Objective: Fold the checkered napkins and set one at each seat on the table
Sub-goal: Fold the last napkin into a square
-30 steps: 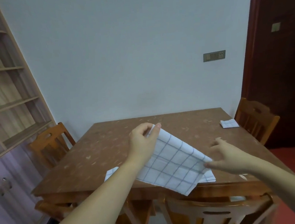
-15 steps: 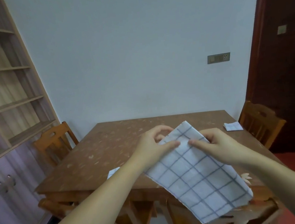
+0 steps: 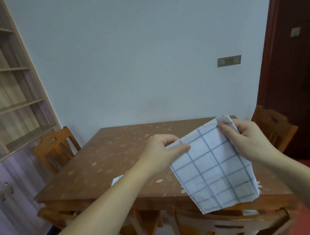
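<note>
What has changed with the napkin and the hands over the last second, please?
The right hand moved from the lower corner of the checkered napkin to its top edge, then slid right, spreading it. The left hand kept its pinch. The flat napkin on the table stayed.

Hands pulled apart: right hand (image 3: 248, 139) slid to the napkin (image 3: 215, 170)'s upper corner, left hand (image 3: 162, 153) shifted left; napkin now spread wide above table (image 3: 116, 153)'s near edge.
</note>
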### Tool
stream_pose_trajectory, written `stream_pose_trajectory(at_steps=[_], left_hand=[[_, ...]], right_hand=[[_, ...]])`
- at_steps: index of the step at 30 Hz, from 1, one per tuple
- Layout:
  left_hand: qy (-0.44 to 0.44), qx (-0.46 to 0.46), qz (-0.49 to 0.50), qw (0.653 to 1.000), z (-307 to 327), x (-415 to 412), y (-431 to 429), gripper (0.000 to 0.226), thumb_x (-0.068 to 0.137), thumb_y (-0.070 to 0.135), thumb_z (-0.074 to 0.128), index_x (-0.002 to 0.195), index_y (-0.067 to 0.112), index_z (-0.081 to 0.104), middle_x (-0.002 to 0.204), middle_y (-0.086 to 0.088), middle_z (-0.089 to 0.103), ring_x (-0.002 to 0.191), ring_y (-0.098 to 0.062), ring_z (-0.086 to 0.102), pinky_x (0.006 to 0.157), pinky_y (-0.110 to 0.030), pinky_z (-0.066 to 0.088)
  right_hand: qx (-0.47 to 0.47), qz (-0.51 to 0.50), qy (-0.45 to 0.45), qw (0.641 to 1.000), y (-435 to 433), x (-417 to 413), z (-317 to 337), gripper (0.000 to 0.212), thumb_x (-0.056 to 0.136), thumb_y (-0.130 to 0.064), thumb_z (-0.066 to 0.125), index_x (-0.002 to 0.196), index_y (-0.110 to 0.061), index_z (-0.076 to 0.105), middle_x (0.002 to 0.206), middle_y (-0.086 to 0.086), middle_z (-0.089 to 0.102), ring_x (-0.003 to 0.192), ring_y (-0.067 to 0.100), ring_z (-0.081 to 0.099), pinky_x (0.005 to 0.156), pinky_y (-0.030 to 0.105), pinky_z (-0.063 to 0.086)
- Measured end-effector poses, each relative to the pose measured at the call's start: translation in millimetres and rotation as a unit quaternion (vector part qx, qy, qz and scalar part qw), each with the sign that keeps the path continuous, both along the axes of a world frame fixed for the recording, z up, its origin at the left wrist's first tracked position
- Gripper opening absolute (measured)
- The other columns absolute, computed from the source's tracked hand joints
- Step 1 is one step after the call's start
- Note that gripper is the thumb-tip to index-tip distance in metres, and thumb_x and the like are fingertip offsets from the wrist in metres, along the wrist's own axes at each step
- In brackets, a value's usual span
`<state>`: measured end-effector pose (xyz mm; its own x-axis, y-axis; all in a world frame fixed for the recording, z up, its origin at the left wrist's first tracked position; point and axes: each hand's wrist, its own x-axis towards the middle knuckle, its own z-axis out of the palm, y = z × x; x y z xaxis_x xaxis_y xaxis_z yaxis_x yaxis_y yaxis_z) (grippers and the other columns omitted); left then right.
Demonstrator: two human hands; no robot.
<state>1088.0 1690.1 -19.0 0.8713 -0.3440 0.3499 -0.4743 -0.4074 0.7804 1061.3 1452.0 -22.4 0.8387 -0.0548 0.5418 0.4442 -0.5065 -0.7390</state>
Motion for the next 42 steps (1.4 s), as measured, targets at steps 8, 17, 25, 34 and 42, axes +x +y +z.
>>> stream_pose_trajectory(at_steps=[8, 17, 25, 34, 42], left_hand=[[0.017, 0.036, -0.026, 0.999, 13, 0, 2, 0.014, 0.083, 0.037, 0.074, 0.079, 0.024, 0.074, 0.073, 0.013, 0.069, 0.067, -0.003, 0.063, 0.062, -0.024, 0.049], [-0.101, 0.073, -0.007, 0.992, 35, 6, -10, 0.024, 0.095, 0.030, 0.061, 0.080, 0.014, 0.070, 0.070, 0.000, 0.066, 0.065, -0.011, 0.056, 0.063, -0.029, 0.041], [-0.044, -0.129, 0.128, 0.982, 14, 47, 55, 0.033, 0.084, 0.043, 0.057, 0.078, 0.013, 0.069, 0.073, -0.008, 0.063, 0.070, -0.016, 0.053, 0.067, -0.033, 0.039], [-0.064, -0.032, 0.024, 0.997, 15, 20, 27, 0.022, 0.089, 0.035, 0.058, 0.076, 0.021, 0.068, 0.067, 0.003, 0.061, 0.064, -0.007, 0.051, 0.062, -0.028, 0.040], [-0.113, 0.046, -0.005, 0.993, 25, 2, 17, 0.025, 0.092, 0.034, 0.064, 0.071, 0.021, 0.068, 0.057, 0.014, 0.056, 0.054, 0.002, 0.046, 0.056, -0.020, 0.036]], right_hand=[[-0.002, -0.001, -0.001, 1.000, 0, -1, -4, 0.042, 0.100, -0.030, 0.048, 0.077, 0.002, 0.063, 0.073, 0.018, 0.062, 0.069, 0.016, 0.055, 0.064, 0.032, 0.042], [-0.054, 0.069, 0.004, 0.996, 27, -1, 0, 0.040, 0.098, -0.030, 0.053, 0.072, 0.000, 0.061, 0.061, 0.009, 0.053, 0.058, 0.008, 0.047, 0.054, 0.026, 0.035], [-0.061, 0.101, 0.116, 0.986, 19, -16, -21, 0.026, 0.096, -0.028, 0.058, 0.077, -0.017, 0.071, 0.058, -0.006, 0.067, 0.049, 0.006, 0.058, 0.050, 0.019, 0.047], [-0.135, 0.126, 0.105, 0.977, 42, -2, -5, 0.018, 0.088, -0.043, 0.065, 0.101, -0.031, 0.070, 0.093, -0.011, 0.074, 0.087, 0.005, 0.069, 0.079, 0.034, 0.058], [-0.052, 0.106, -0.003, 0.993, 60, 1, 17, 0.034, 0.103, -0.028, 0.043, 0.087, -0.022, 0.073, 0.074, -0.015, 0.069, 0.072, -0.001, 0.060, 0.067, 0.025, 0.046]])
